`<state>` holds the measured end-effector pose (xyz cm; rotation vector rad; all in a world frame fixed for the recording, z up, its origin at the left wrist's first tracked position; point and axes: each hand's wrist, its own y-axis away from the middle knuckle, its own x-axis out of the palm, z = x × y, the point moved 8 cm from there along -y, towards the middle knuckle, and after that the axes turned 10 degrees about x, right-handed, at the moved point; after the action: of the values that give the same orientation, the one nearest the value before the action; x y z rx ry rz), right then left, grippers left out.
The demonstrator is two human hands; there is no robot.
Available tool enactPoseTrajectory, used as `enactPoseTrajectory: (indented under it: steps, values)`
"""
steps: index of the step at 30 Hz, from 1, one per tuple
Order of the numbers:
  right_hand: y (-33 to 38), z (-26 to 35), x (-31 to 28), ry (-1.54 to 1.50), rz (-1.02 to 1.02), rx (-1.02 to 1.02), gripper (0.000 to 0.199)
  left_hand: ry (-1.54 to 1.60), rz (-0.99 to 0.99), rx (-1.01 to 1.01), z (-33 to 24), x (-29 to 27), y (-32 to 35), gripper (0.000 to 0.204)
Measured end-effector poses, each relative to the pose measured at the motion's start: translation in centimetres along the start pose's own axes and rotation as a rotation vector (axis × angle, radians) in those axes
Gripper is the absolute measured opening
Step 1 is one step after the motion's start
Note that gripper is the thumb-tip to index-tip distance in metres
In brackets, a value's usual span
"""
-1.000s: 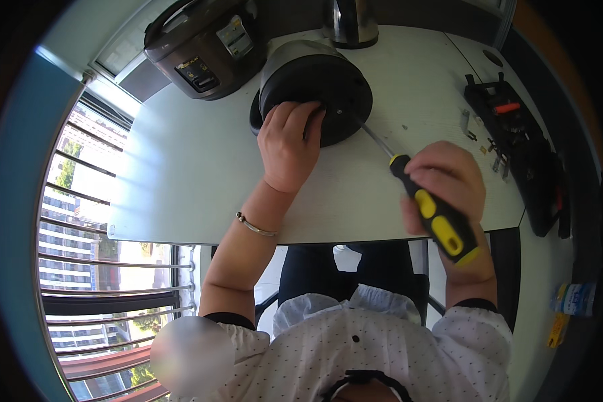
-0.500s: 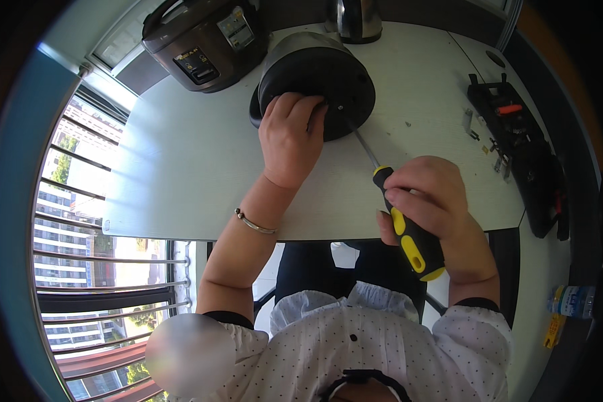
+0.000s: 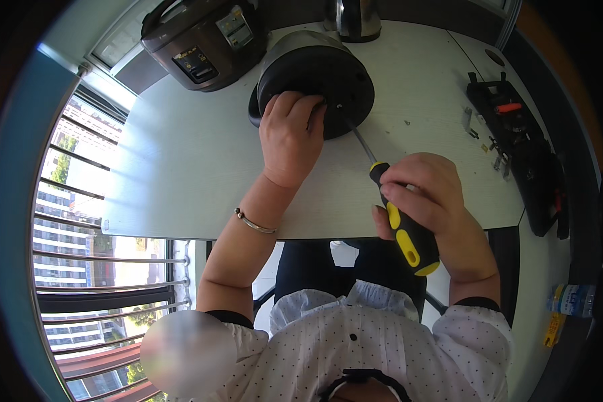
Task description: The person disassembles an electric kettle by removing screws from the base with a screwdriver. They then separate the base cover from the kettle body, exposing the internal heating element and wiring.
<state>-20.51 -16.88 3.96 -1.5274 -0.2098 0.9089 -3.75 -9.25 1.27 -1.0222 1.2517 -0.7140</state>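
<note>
A metal kettle [image 3: 303, 41] lies on its side on the table, its round black base [image 3: 352, 79] facing me. My left hand [image 3: 289, 137] is closed against the left part of that base, fingers curled and pressed to it; whatever lies under the fingertips is hidden. In my right hand [image 3: 427, 187] is a screwdriver [image 3: 409, 242] with a black and yellow handle, held at a slant. Its thin metal shaft runs up and left to the lower right of the base, close to a small shiny screw [image 3: 339, 106].
A brown rice cooker [image 3: 204, 50] stands at the back left, and a second kettle [image 3: 353, 21] at the back. On the right lie an open black tool case [image 3: 516, 127] and several small metal bits [image 3: 499, 161]. A bottle [image 3: 573, 300] is at the far right.
My right hand and the screwdriver handle have shifted slightly up and left, and the handle has turned a little. My left hand stays against the kettle base.
</note>
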Motion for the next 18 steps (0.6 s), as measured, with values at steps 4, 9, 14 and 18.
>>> enactPoseTrajectory:
  steps: [4,9,14,18]
  values:
    - [0.03,-0.05,0.07,0.013,0.005,0.002,0.038,0.005,0.0,-0.001,-0.05,-0.03,-0.04,0.012]
    - [0.0,0.02,0.14,0.029,0.003,0.006,0.038,-0.001,-0.006,-0.004,-0.04,-0.06,-0.02,0.012]
    - [0.34,-0.06,0.28,0.016,-0.037,-0.031,0.039,-0.001,-0.006,-0.006,-0.02,-0.03,-0.05,0.012]
    - [0.47,-0.04,0.28,0.013,-0.048,-0.037,0.039,-0.001,-0.005,-0.012,-0.04,-0.07,-0.07,0.012]
